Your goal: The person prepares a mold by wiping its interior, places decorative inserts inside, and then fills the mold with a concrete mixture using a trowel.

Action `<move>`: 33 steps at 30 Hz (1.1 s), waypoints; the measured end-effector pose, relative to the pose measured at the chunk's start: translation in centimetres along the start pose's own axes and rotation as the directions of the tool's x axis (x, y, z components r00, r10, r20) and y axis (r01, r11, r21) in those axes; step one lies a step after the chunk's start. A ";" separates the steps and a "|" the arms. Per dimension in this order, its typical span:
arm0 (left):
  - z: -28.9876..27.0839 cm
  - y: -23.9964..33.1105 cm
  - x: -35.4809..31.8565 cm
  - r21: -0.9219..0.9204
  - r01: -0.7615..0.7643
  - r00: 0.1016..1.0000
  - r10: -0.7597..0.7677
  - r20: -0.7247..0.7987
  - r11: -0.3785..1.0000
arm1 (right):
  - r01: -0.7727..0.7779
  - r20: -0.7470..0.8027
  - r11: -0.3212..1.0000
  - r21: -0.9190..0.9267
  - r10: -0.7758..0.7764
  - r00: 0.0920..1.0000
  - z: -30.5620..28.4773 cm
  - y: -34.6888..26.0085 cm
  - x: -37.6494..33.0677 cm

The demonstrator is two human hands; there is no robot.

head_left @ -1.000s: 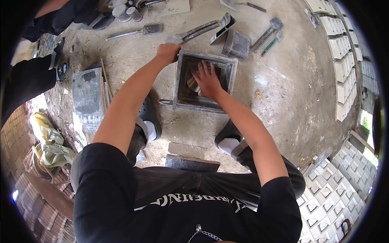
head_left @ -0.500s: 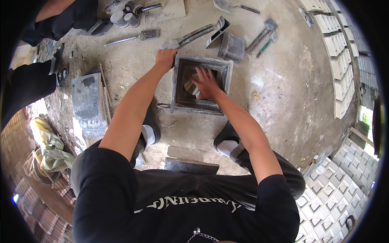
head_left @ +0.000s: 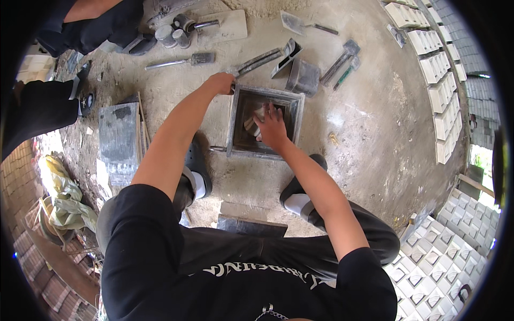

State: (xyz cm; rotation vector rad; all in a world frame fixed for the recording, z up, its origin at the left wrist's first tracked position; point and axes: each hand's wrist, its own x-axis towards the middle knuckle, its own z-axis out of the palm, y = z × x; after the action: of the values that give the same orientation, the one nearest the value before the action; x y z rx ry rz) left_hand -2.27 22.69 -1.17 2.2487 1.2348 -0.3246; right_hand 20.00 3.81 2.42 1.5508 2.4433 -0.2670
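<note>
A square grey mould box (head_left: pixel 232 123) with raised walls stands on the ground between my feet. At its far left corner, my left hand (head_left: pixel 221 84) is closed over the rim. My right hand (head_left: pixel 273 128) reaches down inside the box with its fingers spread over the bottom. A pale, angular shape (head_left: pixel 251 126) shows beside the thumb; whether it is a loose piece or part of the box's inside, I cannot tell. The palm side of my right hand is hidden. A thin metal handle (head_left: pixel 218 148) sticks out by the near left corner.
Beyond the box lie a block-shaped grey container (head_left: pixel 303 76), hammers (head_left: pixel 342 59), a trowel (head_left: pixel 300 24), a flat brush (head_left: pixel 201 58) and cups (head_left: pixel 165 36). Dark boards (head_left: pixel 118 134) lie at left. Pale cast blocks (head_left: pixel 435 67) line the right. Another person's leg (head_left: pixel 48 112) is at left.
My right hand has shifted slightly within the box, its fingers still spread. My left hand stays on the corner. The whole view has moved a little.
</note>
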 end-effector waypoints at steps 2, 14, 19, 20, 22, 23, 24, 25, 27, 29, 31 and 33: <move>-0.2 0.2 1.0 0.017 -0.027 0.993 0.025 0.115 0.999 | 0.011 -0.002 1.000 -0.013 -0.011 1.000 0.5 -0.1 -0.2; -0.3 3.2 -0.2 0.036 0.149 0.981 -0.152 0.118 0.988 | 0.031 -0.035 0.999 0.042 -0.030 0.999 1.8 0.2 -1.1; -0.9 3.6 -0.9 0.053 0.161 0.983 -0.165 0.079 0.986 | 0.042 0.058 0.997 0.071 -0.046 0.997 0.7 1.1 -0.3; -0.8 3.6 -1.1 0.061 0.176 0.980 -0.181 0.080 0.982 | 0.049 0.091 0.997 0.058 -0.054 0.994 0.0 0.8 0.1; -0.5 3.2 -1.7 0.073 0.205 0.979 -0.205 -0.016 0.976 | 0.030 0.072 0.999 0.030 -0.032 0.997 -0.3 0.0 0.5; 0.1 3.1 -2.3 0.072 0.219 0.972 -0.211 -0.103 0.973 | 0.022 0.069 1.000 0.021 -0.024 0.997 -0.2 -0.6 0.2; 0.7 2.9 -3.1 0.072 0.233 0.958 -0.216 -0.188 0.970 | -0.006 0.028 0.997 0.078 0.003 1.000 -0.3 -0.9 0.3; 1.3 3.6 -3.9 -0.004 0.201 0.915 -0.190 -0.357 0.979 | -0.045 0.004 0.990 0.135 0.045 0.999 0.0 -0.8 -0.1; 2.4 5.1 -5.7 -0.134 0.102 0.735 -0.165 -0.658 0.986 | -0.087 -0.058 0.950 0.300 0.109 0.992 0.7 -1.0 -2.3; 4.5 5.2 -8.1 -0.432 0.161 0.629 -0.430 -0.647 0.887 | -0.066 -0.149 0.861 0.504 0.162 0.975 0.3 -1.8 -3.6; 8.2 4.2 -11.6 -0.690 0.160 0.493 -0.662 -0.564 0.706 | 0.010 -0.122 0.821 0.570 0.072 0.990 -1.0 -4.2 -5.8; 11.6 4.7 -14.2 -0.873 0.244 0.294 -0.890 -0.349 0.423 | 0.127 -0.152 0.892 0.433 -0.067 0.986 -1.5 -5.8 -7.3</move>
State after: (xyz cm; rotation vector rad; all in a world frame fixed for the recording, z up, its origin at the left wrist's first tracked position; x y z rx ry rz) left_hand -5.57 4.12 -2.58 1.0137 2.2481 0.9341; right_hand 17.58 -4.53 6.11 1.6578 2.7037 -0.8143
